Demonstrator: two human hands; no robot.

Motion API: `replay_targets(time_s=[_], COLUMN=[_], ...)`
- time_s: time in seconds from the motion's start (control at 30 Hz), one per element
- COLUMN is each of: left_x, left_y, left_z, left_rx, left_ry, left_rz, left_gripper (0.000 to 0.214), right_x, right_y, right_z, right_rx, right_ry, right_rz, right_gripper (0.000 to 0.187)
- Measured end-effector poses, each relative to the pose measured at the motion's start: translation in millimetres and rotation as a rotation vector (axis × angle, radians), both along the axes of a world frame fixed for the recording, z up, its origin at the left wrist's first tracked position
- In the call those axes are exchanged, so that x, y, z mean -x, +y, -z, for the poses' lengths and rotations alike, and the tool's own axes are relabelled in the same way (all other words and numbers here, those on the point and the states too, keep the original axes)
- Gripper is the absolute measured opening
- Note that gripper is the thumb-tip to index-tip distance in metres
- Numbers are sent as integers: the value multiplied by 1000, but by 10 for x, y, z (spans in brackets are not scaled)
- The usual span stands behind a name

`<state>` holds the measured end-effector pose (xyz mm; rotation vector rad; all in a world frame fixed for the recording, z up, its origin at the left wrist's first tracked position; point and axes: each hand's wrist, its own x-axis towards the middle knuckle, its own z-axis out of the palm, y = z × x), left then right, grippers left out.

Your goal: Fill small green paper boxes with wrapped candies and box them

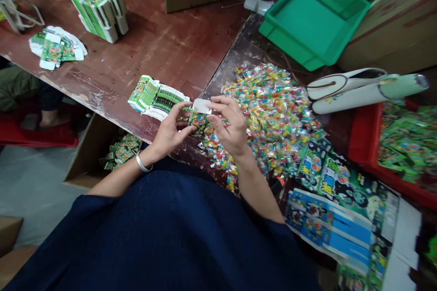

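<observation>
My left hand (pixel 174 130), with a silver bangle on its wrist, is closed on a small green printed candy box (pixel 198 119). The box's white end flap (pixel 202 106) stands open at the top. Bent over the flap from the right, my right hand (pixel 230 122) has its fingertips and thumb at the flap's edge, seemingly pinching it. A row of flattened green and white candy boxes (pixel 160 100) lies just left of my left hand. Under and right of my right hand spreads a heap of clear packets of coloured candies (pixel 269 109).
A green bin (pixel 314 18) and a white pouch (pixel 334 86) lie beyond the heap. At right are a red crate (pixel 365 132) and printed cartons (pixel 344 182). Box stacks (pixel 99 9) stand far left. A cardboard box (pixel 85 154) sits below the table edge, near another person's foot (pixel 53 118).
</observation>
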<state>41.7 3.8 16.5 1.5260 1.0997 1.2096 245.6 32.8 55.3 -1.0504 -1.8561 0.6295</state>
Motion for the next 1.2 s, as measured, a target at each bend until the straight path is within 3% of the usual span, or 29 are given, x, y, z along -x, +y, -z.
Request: replay_targets(time_s=[0.1,0.3,0.43,0.53,0.7,0.83,1.0,1.2], left_x=[3,-17,-45,-50,-34,-35,-27,55], left_y=[-7,-6,46,65,23,-18,-40,-42], left_z=[-21,-101,-92,-76,-88,-110,-159,-173], left_rx=[-23,143,232,257,159,77,131,187], left_ry=[-41,-99,-187,-231,-97,-34,-57,-99], left_rz=[3,120,121,114,54,1,75,89], left_gripper=[62,37,46,54,46,42,47,48], right_x=[35,166,238,276,243,169,139,182], right_y=[-84,-176,-155,-131,-65,29,89,-63], right_z=[122,287,242,177,62,52,78,19], right_rx=[165,253,264,327,418,523,496,289], right_ry=[144,265,326,401,378,341,329,239], right_rz=[4,73,128,144,49,58,70,32], right_gripper=[30,14,15,29,32,32,26,27])
